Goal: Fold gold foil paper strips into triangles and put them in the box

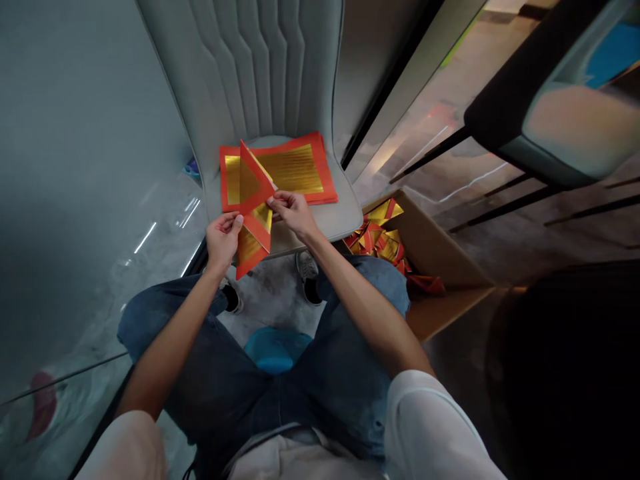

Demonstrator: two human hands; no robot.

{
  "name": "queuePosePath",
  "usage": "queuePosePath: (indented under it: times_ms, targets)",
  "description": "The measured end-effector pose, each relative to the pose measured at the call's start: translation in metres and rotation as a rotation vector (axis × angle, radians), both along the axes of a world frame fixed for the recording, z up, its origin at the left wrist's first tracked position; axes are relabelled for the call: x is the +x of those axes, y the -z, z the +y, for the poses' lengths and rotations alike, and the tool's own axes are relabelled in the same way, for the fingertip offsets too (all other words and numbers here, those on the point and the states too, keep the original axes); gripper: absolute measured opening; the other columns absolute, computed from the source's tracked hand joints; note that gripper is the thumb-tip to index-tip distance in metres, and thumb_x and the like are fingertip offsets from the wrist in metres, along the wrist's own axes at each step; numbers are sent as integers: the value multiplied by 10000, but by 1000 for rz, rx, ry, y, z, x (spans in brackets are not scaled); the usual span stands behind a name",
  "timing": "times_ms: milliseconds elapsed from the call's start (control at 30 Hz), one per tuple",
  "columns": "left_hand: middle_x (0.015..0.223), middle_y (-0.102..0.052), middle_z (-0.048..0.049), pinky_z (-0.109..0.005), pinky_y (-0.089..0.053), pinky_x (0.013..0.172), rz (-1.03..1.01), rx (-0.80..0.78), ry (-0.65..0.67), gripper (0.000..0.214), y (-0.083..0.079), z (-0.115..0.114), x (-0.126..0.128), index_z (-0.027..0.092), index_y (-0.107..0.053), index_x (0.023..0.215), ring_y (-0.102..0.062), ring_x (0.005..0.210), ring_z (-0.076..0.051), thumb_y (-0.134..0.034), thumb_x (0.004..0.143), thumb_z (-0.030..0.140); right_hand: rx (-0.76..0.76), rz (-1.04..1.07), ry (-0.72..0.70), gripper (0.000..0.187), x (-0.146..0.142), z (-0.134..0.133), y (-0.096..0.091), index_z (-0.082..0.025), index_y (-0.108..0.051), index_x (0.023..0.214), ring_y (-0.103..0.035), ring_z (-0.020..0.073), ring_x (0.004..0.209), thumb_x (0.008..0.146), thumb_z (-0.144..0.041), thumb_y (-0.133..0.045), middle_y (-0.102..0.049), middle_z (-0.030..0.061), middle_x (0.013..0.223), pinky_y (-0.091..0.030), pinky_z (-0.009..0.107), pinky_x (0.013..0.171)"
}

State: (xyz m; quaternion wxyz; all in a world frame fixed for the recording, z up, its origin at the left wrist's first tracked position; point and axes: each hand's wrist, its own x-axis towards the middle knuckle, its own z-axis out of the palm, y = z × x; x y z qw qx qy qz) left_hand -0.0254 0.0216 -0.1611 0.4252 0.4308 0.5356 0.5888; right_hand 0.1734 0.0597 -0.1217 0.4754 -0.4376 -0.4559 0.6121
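Left hand [224, 241] and right hand [295, 215] pinching a folded sheet [254, 241]

In the head view, the left hand is gripping the orange-and-gold folded sheet at its left edge, thumb and fingers closing on the paper. The right hand is clamping its right side between thumb and fingers. The folded sheet is hanging over the chair's [260, 73] front edge, its upper point overlapping a stack of flat sheets [295, 172] that is lying on the seat. Beside the chair, an open cardboard box [433, 243] is holding folded pieces [387, 245] in matching colours.
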Motion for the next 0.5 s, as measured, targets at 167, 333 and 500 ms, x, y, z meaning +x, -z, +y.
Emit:
queuePosePath:
  times_ms: [167, 333, 500]
  targets:
    - [908, -806, -66, -246, -608, 796, -37, -3, 6, 518, -1, 0, 0, 169, -766, 983, -750, 786, -145, -942, 731, 586, 52, 23, 12, 563, 2, 6, -1, -219, -661, 797, -654, 164, 685, 672, -694, -935, -696, -17, 720, -593, 266, 606]
    - [910, -809, -74, -240, -604, 748, -36, -12, 12, 521, 1, -1, 0, 167, -775, 968, -749, 766, -150, -957, 707, 580, 108, 14, 25, 601, 2, 8, -2, -201, -664, 815, -696, 166, 684, 729, -756, -876, -698, -19, 705, -635, 269, 626]
    - [885, -809, -66, -246, -609, 733, -39, -12, 8, 510, 1, 0, -1, 170, -779, 947, -746, 747, -152, -967, 691, 570, 128, 26, 45, 644, 3, 12, 2, -200, -702, 876, -716, 166, 690, 715, -804, -859, -736, 4, 754, -635, 256, 602]
